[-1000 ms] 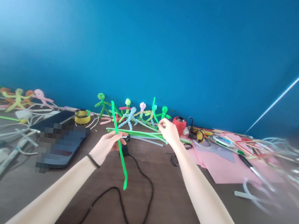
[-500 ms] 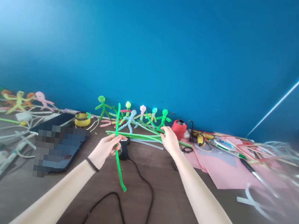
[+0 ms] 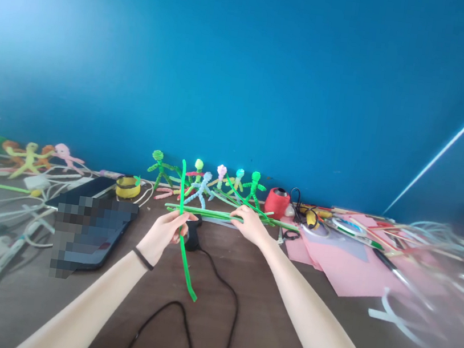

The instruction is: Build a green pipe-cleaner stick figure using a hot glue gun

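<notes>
Head view: at centre, the left hand pinched a green stem between thumb and fingers, its ends poking out above and below the grip. Just right of centre, the right hand had its fingers on the pile of stems; whether they gripped one, I could not tell. Dolls stood behind the pile, a red pot to their right. Black cord curved across the lower centre.
</notes>
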### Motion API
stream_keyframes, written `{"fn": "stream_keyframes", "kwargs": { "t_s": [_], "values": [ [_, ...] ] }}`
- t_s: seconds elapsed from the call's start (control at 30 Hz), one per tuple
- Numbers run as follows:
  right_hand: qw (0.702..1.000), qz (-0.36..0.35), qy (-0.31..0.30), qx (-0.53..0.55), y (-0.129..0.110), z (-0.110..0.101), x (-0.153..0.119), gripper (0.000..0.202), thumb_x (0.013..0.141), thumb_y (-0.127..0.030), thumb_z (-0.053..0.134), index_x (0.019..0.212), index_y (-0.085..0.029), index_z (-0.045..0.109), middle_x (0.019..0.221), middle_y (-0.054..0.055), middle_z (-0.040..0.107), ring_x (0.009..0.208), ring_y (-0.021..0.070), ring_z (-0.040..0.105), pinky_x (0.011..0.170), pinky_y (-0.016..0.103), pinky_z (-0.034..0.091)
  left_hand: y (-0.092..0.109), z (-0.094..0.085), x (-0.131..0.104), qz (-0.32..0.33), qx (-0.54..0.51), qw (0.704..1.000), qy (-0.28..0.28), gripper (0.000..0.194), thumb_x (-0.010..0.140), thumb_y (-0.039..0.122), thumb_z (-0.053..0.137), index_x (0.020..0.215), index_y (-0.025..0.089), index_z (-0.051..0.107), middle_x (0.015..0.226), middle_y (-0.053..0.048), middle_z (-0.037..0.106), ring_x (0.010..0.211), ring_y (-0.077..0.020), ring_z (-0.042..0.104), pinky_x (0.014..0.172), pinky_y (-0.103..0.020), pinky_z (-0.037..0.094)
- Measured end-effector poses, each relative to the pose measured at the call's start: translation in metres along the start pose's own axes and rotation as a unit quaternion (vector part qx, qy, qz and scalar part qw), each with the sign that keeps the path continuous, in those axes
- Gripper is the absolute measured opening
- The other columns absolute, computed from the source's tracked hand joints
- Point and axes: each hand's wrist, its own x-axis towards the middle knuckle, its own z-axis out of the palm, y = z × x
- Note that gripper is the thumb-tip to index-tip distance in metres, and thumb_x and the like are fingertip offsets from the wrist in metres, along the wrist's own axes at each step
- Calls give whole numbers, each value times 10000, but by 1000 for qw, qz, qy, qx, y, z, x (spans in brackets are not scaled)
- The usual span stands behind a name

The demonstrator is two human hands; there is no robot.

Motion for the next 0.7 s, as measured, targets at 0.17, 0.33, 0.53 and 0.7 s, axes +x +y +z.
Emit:
{"fn": "stream_keyframes", "kwargs": {
  "t_s": [0.17,0.33,0.53,0.7],
  "values": [
    [999,32,31,8,2,1,2,75,768,-156,503,736,-162,570,818,45,561,812,177,533,767,314,405,-1,0,0,-5,5,1000,-2,295,625,381,637,732,107,637,457,42,440,375,-31,311,367,-171,203],
    [996,47,71,19,4,2,1,141,764,-108,433,851,-180,518,851,44,572,804,172,535,738,289,405,-2,-2,1,-1,-1,1000,2,316,644,391,628,769,102,630,463,41,442,423,-38,353,385,-147,234],
    [997,24,68,17,4,0,-1,289,715,1,328,735,-182,550,824,44,571,737,162,538,712,274,402,-4,-2,2,-15,-30,999,21,364,613,430,657,775,105,627,477,44,458,421,-25,362,395,-130,257],
    [999,5,49,18,3,2,-2,197,769,-87,429,810,-176,600,920,56,594,877,175,556,820,299,399,-7,-5,4,-23,-45,999,14,383,607,452,662,784,115,627,492,27,496,459,-49,445,411,-131,296]
  ]
}}
